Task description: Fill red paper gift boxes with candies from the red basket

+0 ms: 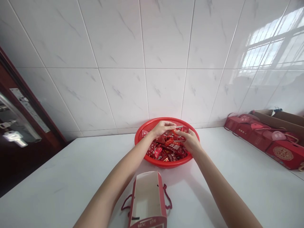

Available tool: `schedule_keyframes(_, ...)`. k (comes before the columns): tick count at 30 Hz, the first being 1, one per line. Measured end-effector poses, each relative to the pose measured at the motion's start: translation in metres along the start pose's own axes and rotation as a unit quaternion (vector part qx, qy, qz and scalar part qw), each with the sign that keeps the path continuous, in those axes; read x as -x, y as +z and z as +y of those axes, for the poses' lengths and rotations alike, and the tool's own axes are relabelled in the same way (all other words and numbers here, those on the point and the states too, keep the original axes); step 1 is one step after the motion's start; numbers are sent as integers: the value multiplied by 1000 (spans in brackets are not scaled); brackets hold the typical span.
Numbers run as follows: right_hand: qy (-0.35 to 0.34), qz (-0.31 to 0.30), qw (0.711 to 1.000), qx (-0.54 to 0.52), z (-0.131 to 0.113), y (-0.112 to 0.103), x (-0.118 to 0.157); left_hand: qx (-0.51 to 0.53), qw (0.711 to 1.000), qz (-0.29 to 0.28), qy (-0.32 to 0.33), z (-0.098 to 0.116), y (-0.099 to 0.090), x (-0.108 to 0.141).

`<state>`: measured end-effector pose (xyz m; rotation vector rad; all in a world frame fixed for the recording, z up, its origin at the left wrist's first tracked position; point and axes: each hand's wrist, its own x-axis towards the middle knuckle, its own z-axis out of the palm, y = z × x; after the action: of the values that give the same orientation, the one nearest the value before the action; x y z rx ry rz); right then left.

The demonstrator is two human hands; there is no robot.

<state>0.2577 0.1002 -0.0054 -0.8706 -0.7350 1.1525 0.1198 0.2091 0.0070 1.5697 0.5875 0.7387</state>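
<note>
A round red plastic basket (166,165) full of red-wrapped packets (174,147) stands against the tiled wall. Over its left back part is my left hand (161,129), its fingers closed on a small red packet (178,129). My right hand (190,139) is over the basket's right side, its fingers bent towards the same packets; what they hold, if anything, is too small to make out. Nearer to me lies an open red box (147,198) with a pale inside and dark red cord handles, with nothing visible in it.
Several closed red gift boxes (257,136) stand in a row on the white table (59,180) at the right, beside a brown cardboard carton (280,120). At the far left is a dark red door (23,120) with a metal lock and keys.
</note>
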Motion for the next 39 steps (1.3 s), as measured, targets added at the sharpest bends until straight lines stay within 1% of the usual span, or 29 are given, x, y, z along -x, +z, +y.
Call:
schedule_keyframes(4, 23, -19, 999, 13, 0, -2, -1, 5, 1000, 5, 21, 1, 0, 0)
schedule_keyframes(11, 1, -30, 999, 21, 2, -5, -1, -4, 999, -26, 30, 8, 3, 7)
schedule_keyframes(15, -3, -33, 999, 22, 3, -5, -3, -22, 998, -38, 44, 7, 1, 7)
schedule_keyframes(19, 2, -37, 999, 23, 4, -6, -5, -44, 996, -54, 54, 5, -1, 7)
schedule_keyframes(23, 5, -43, 999, 28, 5, -6, -5, -67, 994, -65, 60, 9, 2, 11)
schedule_keyframes(27, -2, -36, 999, 32, 5, -6, -5, -94, 992, -57, 60, 16, 7, 14)
schedule_keyframes(30, -11, -18, 999, 31, 4, -6, -3, -126, 990, -21, 58, 14, 6, 11)
schedule_keyframes(32, -16, -2, 1000, 26, 4, -5, -3, -156, 986, 7, 48, 8, 3, 6)
schedule_keyframes(34, -22, 12, 1000, 17, 3, -6, -3, -197, 980, 17, 23, 0, -1, 2)
schedule_keyframes(36, -28, 23, 999, 6, 4, -6, -4, -242, 970, -8, -14, -9, -4, 0)
schedule_keyframes(39, -34, 36, 999, -11, 5, -8, -6, -301, 947, -86, -69, -13, -5, 1)
